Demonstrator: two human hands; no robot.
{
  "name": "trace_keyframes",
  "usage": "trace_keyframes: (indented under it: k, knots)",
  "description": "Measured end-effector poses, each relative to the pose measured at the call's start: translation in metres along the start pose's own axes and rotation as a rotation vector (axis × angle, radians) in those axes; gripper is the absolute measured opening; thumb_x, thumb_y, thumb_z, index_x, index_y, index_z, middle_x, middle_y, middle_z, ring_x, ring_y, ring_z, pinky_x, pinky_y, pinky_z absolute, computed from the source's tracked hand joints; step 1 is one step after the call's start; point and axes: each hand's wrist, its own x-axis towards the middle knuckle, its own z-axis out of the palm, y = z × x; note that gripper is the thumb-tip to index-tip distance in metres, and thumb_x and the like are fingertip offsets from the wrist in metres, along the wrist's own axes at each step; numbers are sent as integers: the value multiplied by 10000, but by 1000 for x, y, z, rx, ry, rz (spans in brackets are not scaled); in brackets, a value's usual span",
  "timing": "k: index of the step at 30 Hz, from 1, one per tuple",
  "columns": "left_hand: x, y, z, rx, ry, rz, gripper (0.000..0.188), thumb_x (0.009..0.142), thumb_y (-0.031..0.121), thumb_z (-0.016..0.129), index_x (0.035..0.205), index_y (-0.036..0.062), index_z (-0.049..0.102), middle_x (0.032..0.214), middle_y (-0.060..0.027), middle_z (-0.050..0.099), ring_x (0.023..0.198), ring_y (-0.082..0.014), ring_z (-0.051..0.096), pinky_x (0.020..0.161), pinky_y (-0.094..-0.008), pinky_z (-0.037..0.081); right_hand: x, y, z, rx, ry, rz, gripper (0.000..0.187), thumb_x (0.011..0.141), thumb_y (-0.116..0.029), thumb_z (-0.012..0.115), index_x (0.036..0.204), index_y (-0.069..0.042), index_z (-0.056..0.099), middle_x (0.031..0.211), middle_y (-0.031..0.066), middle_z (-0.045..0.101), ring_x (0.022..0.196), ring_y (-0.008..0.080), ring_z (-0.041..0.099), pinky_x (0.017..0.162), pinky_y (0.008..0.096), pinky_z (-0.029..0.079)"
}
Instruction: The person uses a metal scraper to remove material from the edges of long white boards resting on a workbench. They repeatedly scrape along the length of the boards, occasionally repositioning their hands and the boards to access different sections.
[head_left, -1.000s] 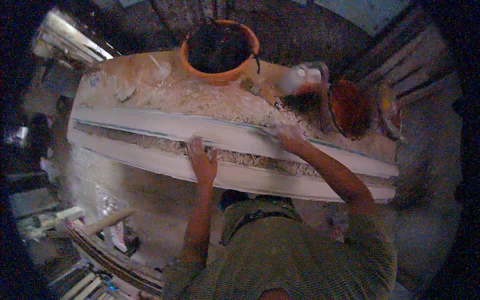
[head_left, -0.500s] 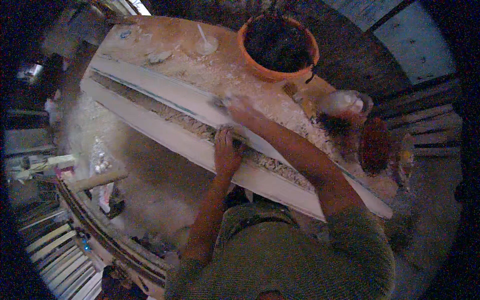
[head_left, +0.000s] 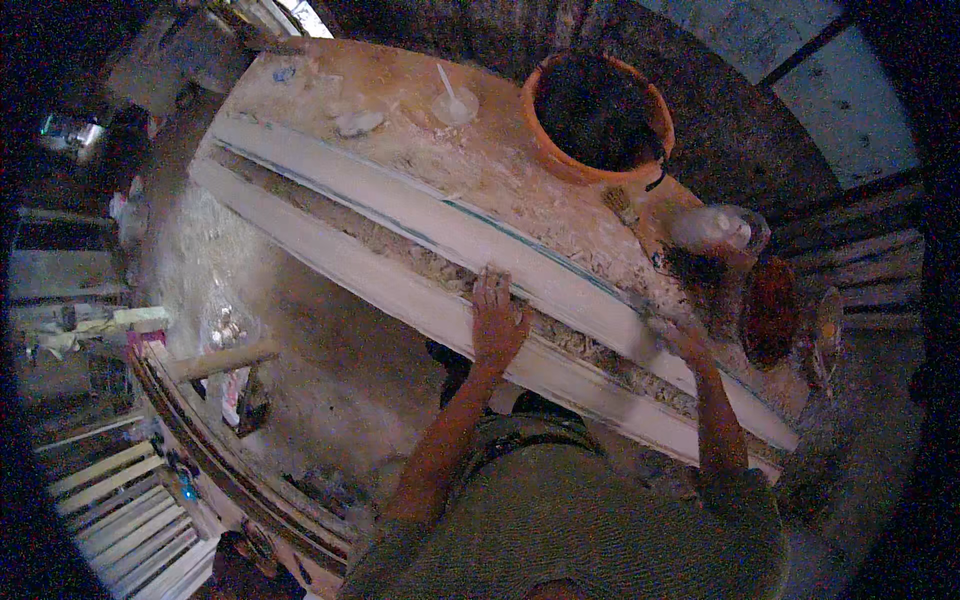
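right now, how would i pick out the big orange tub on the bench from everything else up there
Start at the long dusty bench with two white moulding strips running along it, where the left hand rests flat. Look past the strips to the far edge, toward the right end. The tub is the largest round vessel there, orange-rimmed with a dark inside, far bigger than the small clear cup beside it.

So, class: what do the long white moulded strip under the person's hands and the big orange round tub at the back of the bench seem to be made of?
Long white moulded strip: probably plaster or painted wood, with a matt, chalky surface; pale crumbs and shavings lie along it.
Big orange round tub: likely plastic, going by its smooth, even orange rim.
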Motion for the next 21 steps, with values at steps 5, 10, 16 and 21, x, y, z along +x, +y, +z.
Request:
trace_keyframes:
  k: [5,10,16,21]
  knots:
    - [1,-14,-7,-86,106,111,762,930,398,671,1507,-24,409,1588,-280,348,1514,-448,266,1234,-596,236,26,-57,38,440,-1,492,525,936,-464,689,1288,-76,713,1318,189,669,1125,345,667,1045,444,479]
    - [29,-66,-46,-255,65,64,681,945,327,674,1484,-13,435,1547,-272,406,1499,-458,288,1236,-583,216,173,-151,126,-22,-81,327,648,887,-572,702,1276,-54,696,1253,262,656,1131,382,640,1009,460,495]
    - [150,-143,-75,-99,164,162,551,920,250,697,1384,-2,542,1458,-250,486,1444,-471,359,1210,-584,264,194,-177,154,-270,231,194,574,881,-379,722,1312,-10,633,1234,265,643,1146,398,636,980,490,502]
    - [210,-164,-41,1,61,305,438,881,303,714,1219,26,683,1475,-271,493,1460,-468,344,1229,-603,218,98,-115,132,-586,174,108,349,865,-226,699,1171,-59,717,873,127,726,835,315,702,832,462,552]
